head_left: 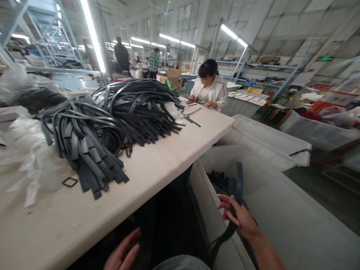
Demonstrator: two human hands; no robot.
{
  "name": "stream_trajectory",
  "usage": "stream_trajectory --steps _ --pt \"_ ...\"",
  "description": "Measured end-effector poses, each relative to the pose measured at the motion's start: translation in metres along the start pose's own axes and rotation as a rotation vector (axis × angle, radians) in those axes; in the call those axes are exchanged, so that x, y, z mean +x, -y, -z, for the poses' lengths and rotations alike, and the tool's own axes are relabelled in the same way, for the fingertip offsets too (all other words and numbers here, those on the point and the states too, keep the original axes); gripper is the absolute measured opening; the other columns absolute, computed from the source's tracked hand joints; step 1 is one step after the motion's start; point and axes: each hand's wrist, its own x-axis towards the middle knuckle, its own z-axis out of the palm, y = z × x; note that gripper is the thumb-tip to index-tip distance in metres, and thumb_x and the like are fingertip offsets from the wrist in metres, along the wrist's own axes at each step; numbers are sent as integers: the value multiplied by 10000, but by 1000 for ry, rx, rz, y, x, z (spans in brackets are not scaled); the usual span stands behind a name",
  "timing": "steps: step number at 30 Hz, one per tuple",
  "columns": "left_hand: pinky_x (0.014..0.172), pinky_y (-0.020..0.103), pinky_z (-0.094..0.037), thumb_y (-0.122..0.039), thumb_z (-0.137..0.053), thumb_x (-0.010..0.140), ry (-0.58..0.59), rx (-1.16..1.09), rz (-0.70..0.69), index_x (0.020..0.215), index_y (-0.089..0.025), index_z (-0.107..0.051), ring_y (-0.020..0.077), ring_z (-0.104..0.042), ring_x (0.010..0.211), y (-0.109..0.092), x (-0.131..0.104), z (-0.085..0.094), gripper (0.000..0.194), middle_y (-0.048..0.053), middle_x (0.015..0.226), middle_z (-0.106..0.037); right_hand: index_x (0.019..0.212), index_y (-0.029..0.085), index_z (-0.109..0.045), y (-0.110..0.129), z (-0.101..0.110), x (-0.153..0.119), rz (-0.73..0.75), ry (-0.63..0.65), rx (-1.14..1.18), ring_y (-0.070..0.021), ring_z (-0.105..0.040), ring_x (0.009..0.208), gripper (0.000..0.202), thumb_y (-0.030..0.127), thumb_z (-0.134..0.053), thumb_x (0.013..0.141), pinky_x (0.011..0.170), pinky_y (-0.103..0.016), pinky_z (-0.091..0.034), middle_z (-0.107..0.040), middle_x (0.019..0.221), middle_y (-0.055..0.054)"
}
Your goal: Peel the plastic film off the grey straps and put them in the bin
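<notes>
My right hand (237, 215) is over the near side of a white plastic bin (204, 191), holding a dark strap (239, 180). One end of the strap sticks up above my fingers, and the rest hangs in a curve below the hand. More dark straps (218, 182) lie inside the bin. My left hand (125, 251) is low in front of the table edge, fingers stretched out, with nothing visible in it. On the pale table (157, 168) rests a large heap of dark straps (98, 146), folded over in bundles.
Crumpled clear plastic (25, 157) and a small dark rectangular ring (69, 182) lie at the table's left. Across the far end, a co-worker (209, 88) handles small pieces. Another white bin (270, 138) stands behind the nearer one. Lamps and shelves fill the background.
</notes>
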Motion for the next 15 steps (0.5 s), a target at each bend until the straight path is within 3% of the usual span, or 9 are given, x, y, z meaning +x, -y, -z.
stream_trajectory --steps 2,5,7,11,13,15 --pt "1087 443 -447 -575 -584 840 14 -17 -24 1256 -241 -641 281 -630 1178 -22 3 -8 537 87 1263 -687 1079 106 -686 1 -58 -13 26 384 -209 -25 -305 341 571 627 -569 877 557 -284 -503 -749 802 -110" --pt "1029 429 -493 -558 -574 857 53 -98 -77 1280 -233 -620 267 -649 1129 -60 3 -20 536 109 1266 -678 1085 121 -671 -5 -128 -37 -21 736 -367 -42 -367 362 574 629 -448 939 480 -209 -413 -748 752 -92" --pt "997 395 -504 -539 -588 857 69 -168 -127 1261 -227 -629 253 -645 1107 -83 1 -26 512 103 1228 -689 1080 124 -674 -10 -160 -49 -82 899 -452 -54 -402 381 587 646 -454 927 431 -178 -353 -741 734 -84" --pt "709 264 -512 -538 -598 852 26 -237 -143 856 -146 -733 166 -610 742 -109 -2 -27 415 41 783 -683 961 115 -700 -17 -196 -59 -92 1063 -604 -90 -453 448 620 682 -458 899 404 -173 -306 -694 679 -59" --pt "600 237 -450 -580 -625 813 -32 -276 -80 704 -126 -697 124 -517 603 -108 -4 -25 472 6 626 -593 934 123 -692 -20 -207 -61 -45 1090 -611 -117 -498 530 605 680 -458 899 445 -192 -334 -680 711 -54" --pt "594 240 -435 -619 -646 773 -79 -321 -35 701 -126 -686 120 -494 588 -102 -5 -22 500 -3 606 -569 935 146 -683 -29 -214 -61 6 1110 -611 -149 -540 618 589 682 -441 903 520 -226 -382 -670 750 -48"
